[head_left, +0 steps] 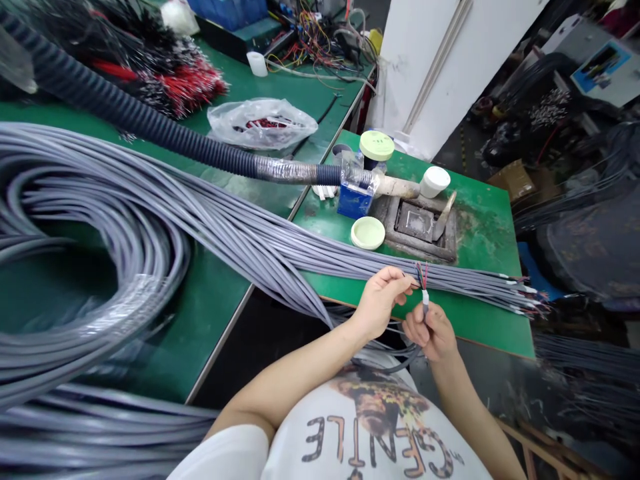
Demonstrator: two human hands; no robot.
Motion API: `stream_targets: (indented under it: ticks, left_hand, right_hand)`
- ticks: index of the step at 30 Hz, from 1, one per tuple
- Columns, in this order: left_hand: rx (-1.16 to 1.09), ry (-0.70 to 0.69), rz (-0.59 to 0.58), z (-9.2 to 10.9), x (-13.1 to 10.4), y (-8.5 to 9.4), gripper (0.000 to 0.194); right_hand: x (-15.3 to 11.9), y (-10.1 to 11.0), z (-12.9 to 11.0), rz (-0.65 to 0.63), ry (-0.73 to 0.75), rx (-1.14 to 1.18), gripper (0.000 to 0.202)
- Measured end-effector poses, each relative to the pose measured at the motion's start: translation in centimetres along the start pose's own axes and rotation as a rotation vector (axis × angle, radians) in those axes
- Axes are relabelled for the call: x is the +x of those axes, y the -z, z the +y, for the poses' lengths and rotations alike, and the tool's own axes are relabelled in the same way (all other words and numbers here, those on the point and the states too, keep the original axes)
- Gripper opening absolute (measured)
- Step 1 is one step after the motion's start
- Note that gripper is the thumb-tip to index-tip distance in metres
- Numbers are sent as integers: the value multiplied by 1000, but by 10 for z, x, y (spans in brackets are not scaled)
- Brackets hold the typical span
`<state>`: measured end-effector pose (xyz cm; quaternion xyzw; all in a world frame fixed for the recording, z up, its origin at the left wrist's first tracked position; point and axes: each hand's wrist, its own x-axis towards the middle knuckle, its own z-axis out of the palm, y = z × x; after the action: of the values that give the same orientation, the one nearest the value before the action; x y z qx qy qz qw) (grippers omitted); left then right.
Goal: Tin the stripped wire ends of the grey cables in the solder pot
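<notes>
Green board [487,230]: front edge runs under both hands, right edge lies beyond the loose cable ends. Green surface shows right of the dark square pot [450,245] and in a strip between the gray cable bundle [300,250] and front edge. Bundle crosses the board lengthwise just beyond the hands, limiting room there. Left of the hands, dark gap between board and left green table [207,307]; big cable coil [115,273] on that table. Pale green lid [368,233] near the bundle, left of the pot; white tub [435,181] behind the pot; corrugated hose [215,152] comes in low from the left, ending over the pot's back side.

Cable in hand [425,309]: gray, end roughly upright, at the front edge, colored wires [421,275] fanned out on top. Right hand [434,332]: fingers curled around the cable below its white end section, no gap. Left hand [383,298]: thumb and index pinched together on the wires; exact strand too small to tell.
</notes>
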<state>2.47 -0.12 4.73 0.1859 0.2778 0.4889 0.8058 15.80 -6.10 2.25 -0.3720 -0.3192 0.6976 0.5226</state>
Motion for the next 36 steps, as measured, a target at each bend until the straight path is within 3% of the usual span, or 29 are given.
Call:
stream_targets:
  ticks: [10,23,36]
  left_hand:
    - [-193,82,-36,1,4,-2,16]
    - [30,-35,39,3,2,-2,13]
    - [88,1,8,13,4,-2,14]
  right_hand:
    - [4,-3,3,-18,-1,23,25]
    - [5,-7,2,-5,8,21,24]
    - [5,-9,1,-13,2,-11,25]
